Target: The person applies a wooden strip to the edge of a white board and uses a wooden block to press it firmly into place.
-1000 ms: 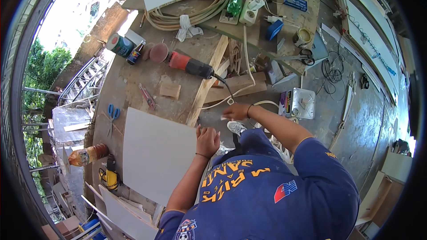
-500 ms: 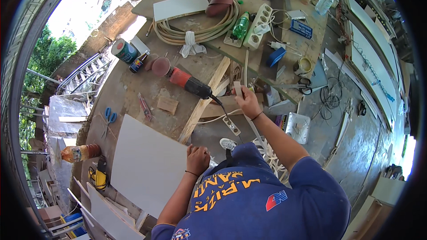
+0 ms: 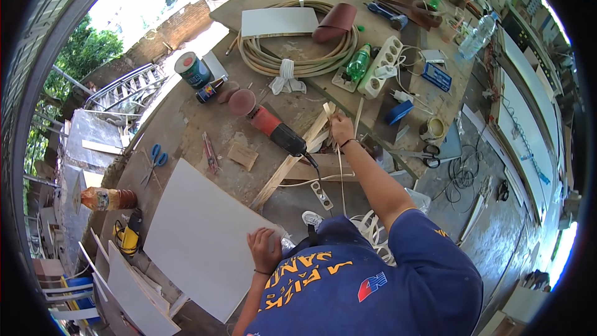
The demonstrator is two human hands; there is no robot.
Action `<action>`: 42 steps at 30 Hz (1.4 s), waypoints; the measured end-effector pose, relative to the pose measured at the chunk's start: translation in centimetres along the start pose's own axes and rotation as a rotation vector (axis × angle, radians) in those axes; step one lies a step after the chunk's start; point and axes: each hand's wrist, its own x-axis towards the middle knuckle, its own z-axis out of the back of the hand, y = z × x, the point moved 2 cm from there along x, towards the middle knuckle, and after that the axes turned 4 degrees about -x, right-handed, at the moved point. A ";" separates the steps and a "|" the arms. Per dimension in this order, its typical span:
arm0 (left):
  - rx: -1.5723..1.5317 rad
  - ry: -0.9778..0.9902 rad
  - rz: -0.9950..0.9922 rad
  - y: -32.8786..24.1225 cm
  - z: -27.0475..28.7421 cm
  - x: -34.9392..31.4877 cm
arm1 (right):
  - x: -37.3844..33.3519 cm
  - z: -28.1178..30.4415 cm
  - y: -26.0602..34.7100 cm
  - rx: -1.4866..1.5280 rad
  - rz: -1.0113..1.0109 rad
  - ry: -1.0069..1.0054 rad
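Observation:
My right hand (image 3: 342, 129) is closed on a pale flat strip (image 3: 328, 109) beside the upper end of a wooden batten (image 3: 278, 177). A narrow white band hangs below that hand toward loose white coils (image 3: 371, 227) on the floor. My left hand (image 3: 265, 247) lies on the right edge of a large white panel (image 3: 202, 236), fingers stretched out. A small grey patch at its fingers is too unclear to name. A red and black angle grinder (image 3: 277, 129) with a round sanding disc rests on the table, left of my right hand.
A hose coil (image 3: 249, 56), a power strip (image 3: 380, 67), a green bottle (image 3: 358, 62) and a paint can (image 3: 193, 70) stand farther back. Blue scissors (image 3: 154, 162) and a utility knife (image 3: 210, 153) lie left of the grinder. Black-handled scissors (image 3: 430, 156) lie at right.
My right hand has gone from holding the strip raised to a lower place beside the batten's upper end. My left hand's fingers have spread onto the panel. The view has shifted.

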 end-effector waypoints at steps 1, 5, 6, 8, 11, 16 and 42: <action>0.000 -0.024 0.042 0.5 0.4 -0.7 | 0.6 -0.1 -0.1 -0.003 0.006 0.007; 0.000 -0.106 0.188 1.4 2.4 -3.4 | 2.1 -0.3 -0.2 -0.199 -0.031 0.002; 0.007 -0.134 0.199 1.5 3.2 -4.0 | 1.8 -0.1 0.6 -0.154 -0.104 0.019; -0.020 -0.236 0.309 2.4 4.2 -5.7 | 2.4 -0.8 0.0 0.063 -0.240 0.018; 0.019 -0.457 0.524 5.1 5.7 -10.0 | 2.9 -1.8 -0.1 0.312 -0.364 -0.037; 0.367 -0.801 0.939 11.8 9.8 -18.2 | 4.0 -4.0 -0.2 0.507 -0.478 -0.188; -0.024 -0.725 1.395 22.3 14.5 -27.7 | 3.0 -1.1 -3.9 -0.229 -0.016 -0.086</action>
